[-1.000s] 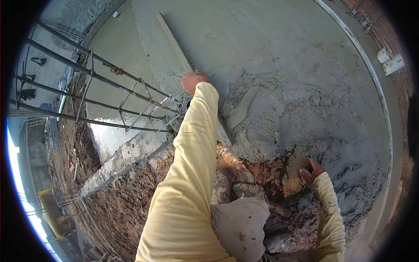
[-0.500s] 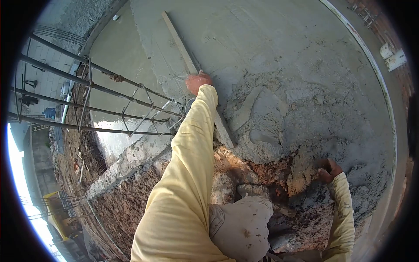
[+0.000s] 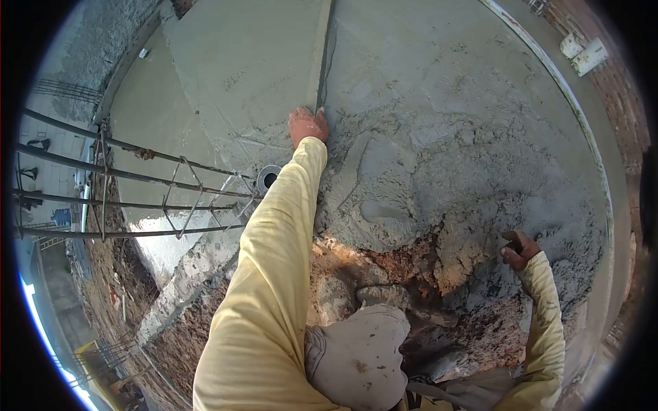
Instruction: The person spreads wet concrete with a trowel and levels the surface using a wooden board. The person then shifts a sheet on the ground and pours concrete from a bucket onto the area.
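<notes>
My left hand (image 3: 308,126) is closed around a long, narrow screed board (image 3: 319,58) lying on wet concrete (image 3: 253,82). The board runs away from me to the top of the view; its near end is hidden behind my hand and yellow sleeve. At the right, my right hand (image 3: 520,251) hovers close over rough, lumpy concrete (image 3: 473,178). Its fingers are half curled, with thumb and forefinger apart, and nothing shows between them. Left of my left forearm, a round grey pipe end (image 3: 269,178) sticks out of the concrete.
A rebar cage (image 3: 137,181) juts in from the left above the slab. Reddish, broken earth (image 3: 370,257) borders the concrete near me. A pale, curved edge strip (image 3: 548,61) bounds the right side. White pipe pieces (image 3: 588,56) stand by the brick wall. A mud-spotted pale cloth shape (image 3: 360,356) is below.
The board's far end has swung right, and its near end no longer shows beside my forearm. My left arm reaches further forward, uncovering the pipe end. The view has shifted slightly.
</notes>
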